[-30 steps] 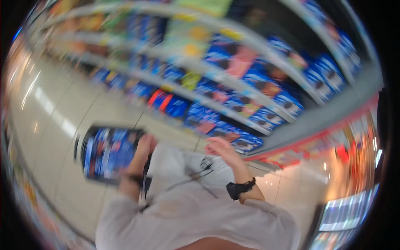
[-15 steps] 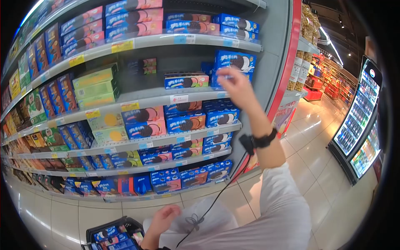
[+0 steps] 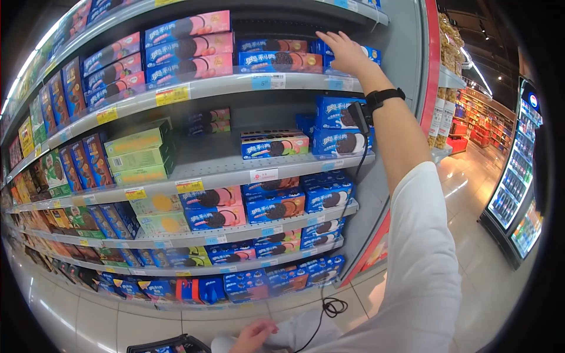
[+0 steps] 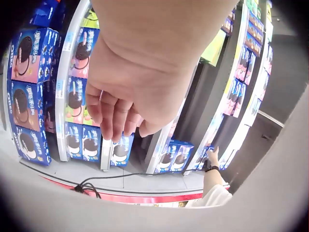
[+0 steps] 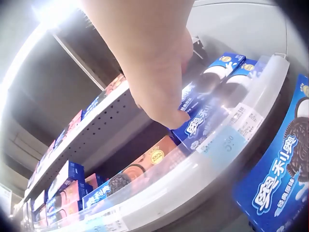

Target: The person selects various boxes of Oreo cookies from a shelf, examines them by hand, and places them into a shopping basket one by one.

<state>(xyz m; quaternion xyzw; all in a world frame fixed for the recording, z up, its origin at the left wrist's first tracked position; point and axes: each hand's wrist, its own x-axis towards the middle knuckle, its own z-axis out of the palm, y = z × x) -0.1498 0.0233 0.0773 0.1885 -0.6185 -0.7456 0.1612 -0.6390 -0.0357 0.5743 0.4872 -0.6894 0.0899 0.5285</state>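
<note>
Step in hand looks to be a reach for the blue cookie boxes (image 5: 197, 124), stacked at the right end of the upper shelf (image 3: 218, 86), just behind its front edge; next move seems to call for closing thumb and fingers on one and lifting it over that edge. Right hand (image 3: 348, 56) sits over the boxes at the end of a raised, nearly straight arm, grip spread, thumb contact uncertain. Left hand (image 3: 254, 335) hangs low near the black basket (image 3: 169, 343), fingers loose, holding nothing.
</note>
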